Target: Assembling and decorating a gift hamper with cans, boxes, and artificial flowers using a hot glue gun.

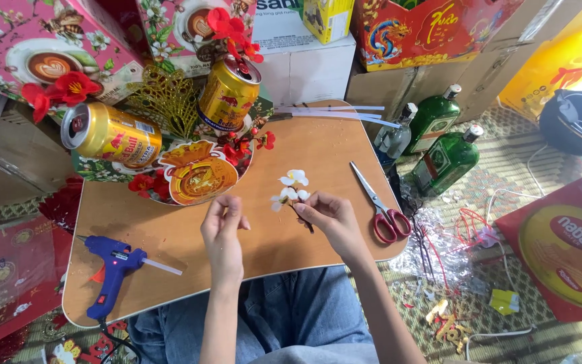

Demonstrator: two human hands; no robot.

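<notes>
While right hand (328, 216) fingers pinch white flower sprig (291, 192), left hand (222, 226) fingers loosely curled, empty; bare tabletop (170, 236) between glue gun (110, 269), scissors (380, 207).

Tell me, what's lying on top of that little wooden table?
On the table: blue glue gun, red-handled scissors, white sticks and a can-and-flower arrangement. That arrangement hides the tabletop beneath it.

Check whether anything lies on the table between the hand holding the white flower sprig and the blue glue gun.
Only the left hand does; right hand holds the white artificial flower sprig, and bare wooden table reaches the blue glue gun.
</notes>
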